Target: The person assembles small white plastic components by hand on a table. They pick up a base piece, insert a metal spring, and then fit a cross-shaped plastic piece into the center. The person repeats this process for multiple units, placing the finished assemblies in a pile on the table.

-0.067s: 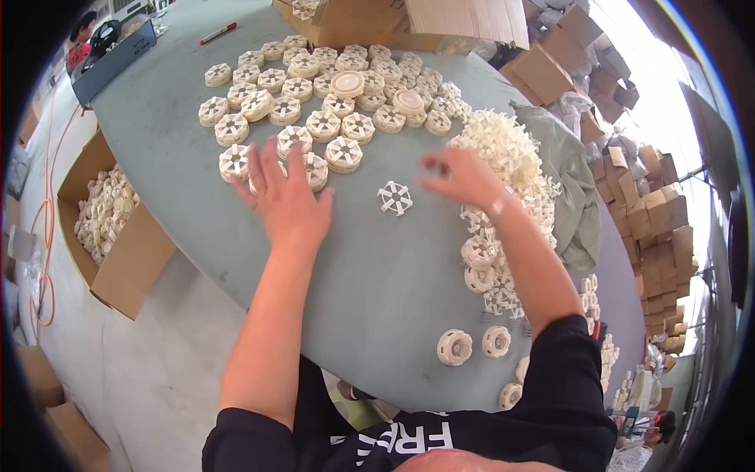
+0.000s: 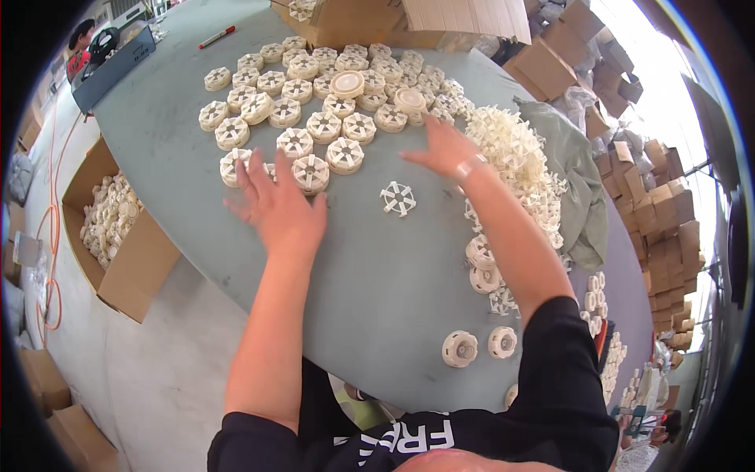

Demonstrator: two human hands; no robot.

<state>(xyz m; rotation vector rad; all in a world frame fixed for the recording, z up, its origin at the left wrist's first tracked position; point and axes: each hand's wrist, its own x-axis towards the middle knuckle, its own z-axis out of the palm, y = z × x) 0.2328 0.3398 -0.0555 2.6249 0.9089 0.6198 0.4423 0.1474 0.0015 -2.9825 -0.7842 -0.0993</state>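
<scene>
My left hand (image 2: 277,206) is open, fingers spread, over the near edge of a cluster of round cream plastic housings with spoked tops (image 2: 344,155). Its fingertips partly cover a housing (image 2: 236,167); whether they touch it I cannot tell. Beyond the wrist of my right hand (image 2: 445,149), the thumb points left and the fingers reach toward the cluster's right end, slightly blurred. Nothing shows in that hand. A single white spoked ring (image 2: 398,199) lies flat on the table between my hands. Beside my right forearm spreads a heap of small white plastic pieces (image 2: 511,149).
Two round housings (image 2: 459,348) lie near the table's front edge. A grey-green cloth (image 2: 583,212) is right of the heap. Cardboard boxes (image 2: 358,23) stand at the far side, and a carton of cream parts (image 2: 141,271) is on the floor at left. A red marker (image 2: 217,37) lies far off.
My right hand has moved away from me, toward the far end of the cluster, and its fingers have spread. My left hand has drawn slightly back toward me, uncovering more of a housing.
</scene>
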